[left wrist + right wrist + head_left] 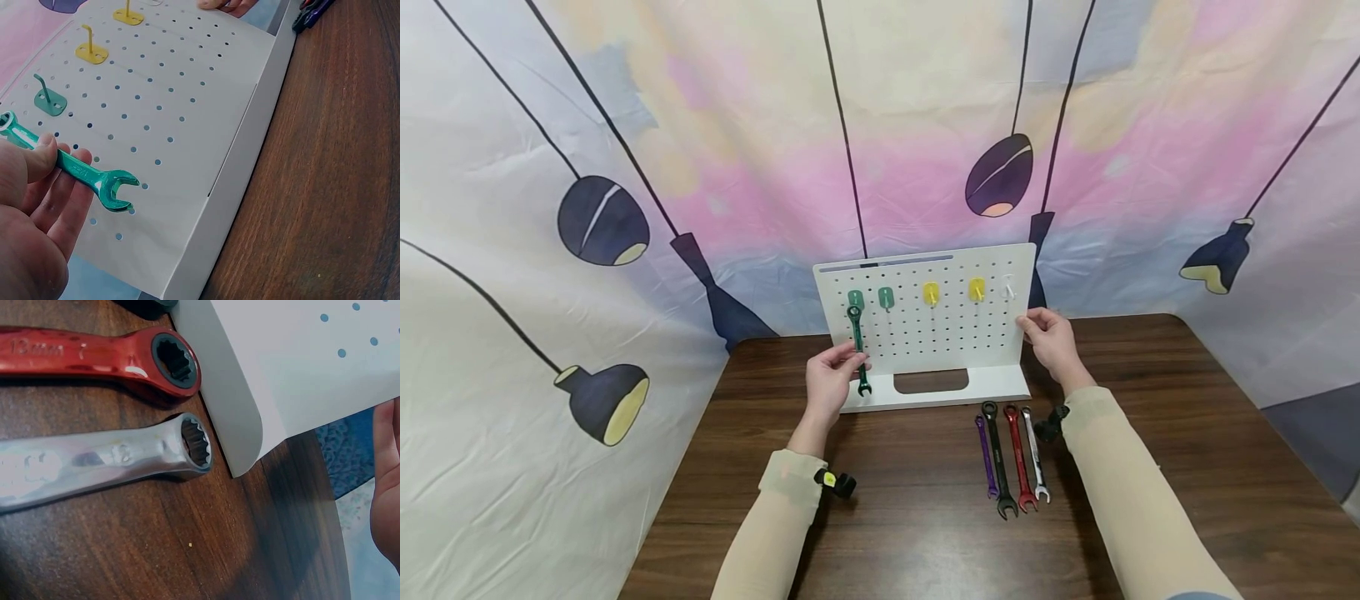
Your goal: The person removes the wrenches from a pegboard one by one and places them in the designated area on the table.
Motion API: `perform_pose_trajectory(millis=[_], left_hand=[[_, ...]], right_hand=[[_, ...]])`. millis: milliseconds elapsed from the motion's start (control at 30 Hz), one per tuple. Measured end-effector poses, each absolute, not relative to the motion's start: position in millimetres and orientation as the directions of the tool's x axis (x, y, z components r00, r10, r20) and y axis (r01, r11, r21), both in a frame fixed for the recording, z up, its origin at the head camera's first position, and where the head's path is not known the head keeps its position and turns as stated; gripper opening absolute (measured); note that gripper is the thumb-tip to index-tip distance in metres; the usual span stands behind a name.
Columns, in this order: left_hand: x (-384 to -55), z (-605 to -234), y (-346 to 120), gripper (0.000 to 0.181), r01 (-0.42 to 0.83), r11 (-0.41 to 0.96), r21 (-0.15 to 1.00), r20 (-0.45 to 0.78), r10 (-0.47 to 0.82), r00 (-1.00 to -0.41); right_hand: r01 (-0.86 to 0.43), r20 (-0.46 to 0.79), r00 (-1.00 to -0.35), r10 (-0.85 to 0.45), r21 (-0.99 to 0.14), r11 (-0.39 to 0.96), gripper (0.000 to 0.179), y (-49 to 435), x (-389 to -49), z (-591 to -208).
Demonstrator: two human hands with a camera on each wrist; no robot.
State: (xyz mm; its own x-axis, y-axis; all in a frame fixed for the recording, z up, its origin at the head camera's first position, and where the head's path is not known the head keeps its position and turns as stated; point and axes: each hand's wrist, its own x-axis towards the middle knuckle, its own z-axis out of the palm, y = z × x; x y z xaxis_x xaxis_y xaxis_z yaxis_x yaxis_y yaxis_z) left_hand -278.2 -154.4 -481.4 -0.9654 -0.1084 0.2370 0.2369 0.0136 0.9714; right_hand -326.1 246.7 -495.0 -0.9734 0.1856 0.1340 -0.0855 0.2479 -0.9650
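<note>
My left hand (pixel 829 385) pinches a green combination wrench (pixel 78 165) between thumb and fingers, in front of the white pegboard (pixel 925 350). Its open end points down. The ring end lies at the leftmost green hook (pixel 855 297); whether the hook passes through the ring I cannot tell. A second green hook (pixel 50 102) sits just to the right. My right hand (pixel 1051 343) grips the board's right edge, thumb at the front; in the right wrist view, fingers (pixel 386 434) show beside that edge.
Two yellow hooks (pixel 931 293) and a clear hook (pixel 1008 287) continue the row. Before the board's right end lie a purple wrench (pixel 987 458), a black wrench (pixel 997 458), a red wrench (pixel 81 353) and a silver wrench (pixel 106 459) on the wooden table (pixel 917 533). A printed cloth (pixel 760 150) hangs behind.
</note>
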Motion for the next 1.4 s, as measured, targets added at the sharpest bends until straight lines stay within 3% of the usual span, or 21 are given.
perform_pose_trajectory(millis=[1400], left_hand=[[-261,-465,-151,0.029,0.218,-0.04,0.975,0.217,-0.026,-0.976]], right_hand=[[-0.081,0.131,-0.973,0.191,-0.965,0.25,0.034,246,-327,-498]])
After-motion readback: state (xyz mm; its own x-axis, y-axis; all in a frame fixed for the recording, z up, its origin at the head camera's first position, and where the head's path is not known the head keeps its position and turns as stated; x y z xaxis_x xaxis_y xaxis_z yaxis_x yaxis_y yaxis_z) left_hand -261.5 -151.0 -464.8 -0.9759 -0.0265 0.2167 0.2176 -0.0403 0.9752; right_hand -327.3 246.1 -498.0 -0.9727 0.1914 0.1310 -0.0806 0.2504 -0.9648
